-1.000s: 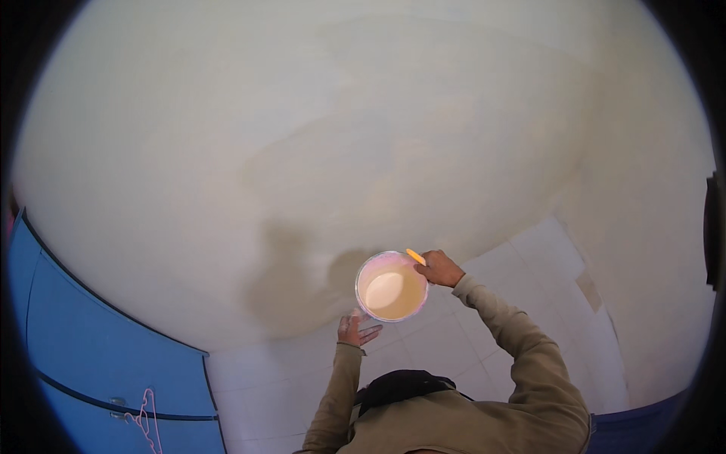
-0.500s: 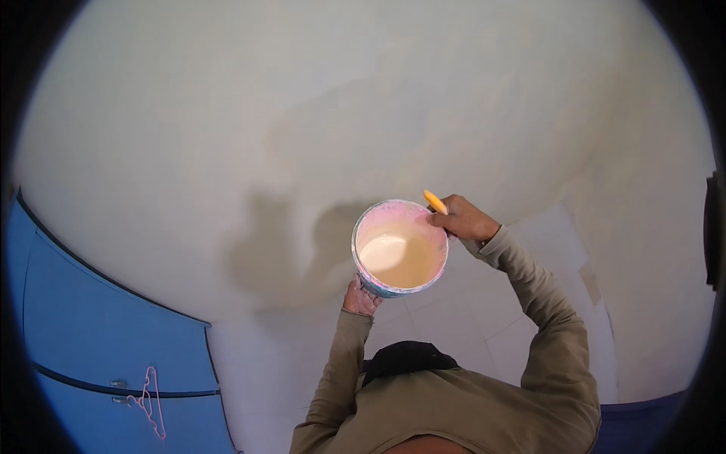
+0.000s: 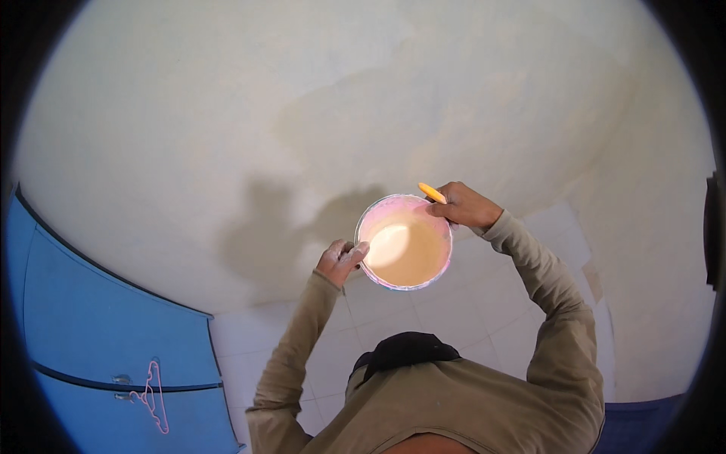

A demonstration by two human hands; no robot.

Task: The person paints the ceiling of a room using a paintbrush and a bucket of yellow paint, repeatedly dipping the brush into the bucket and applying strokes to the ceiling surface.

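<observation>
White floor tiles (image 3: 473,291) lie partly hidden behind the bucket (image 3: 402,204).

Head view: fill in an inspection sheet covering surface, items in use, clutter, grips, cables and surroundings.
Surface: pale tiled floor, partly hidden from view.
Items in use: round bucket, pink inside, with pale contents; orange handle, its other end hidden.
Clutter: pink hanger against the blue cabinet.
Grips: left grip on the bucket's left rim, thumb over the edge; right grip around the orange handle, at the upper-right rim.
Cables: nothing seen.
Surroundings: pale wall with shadows.
</observation>
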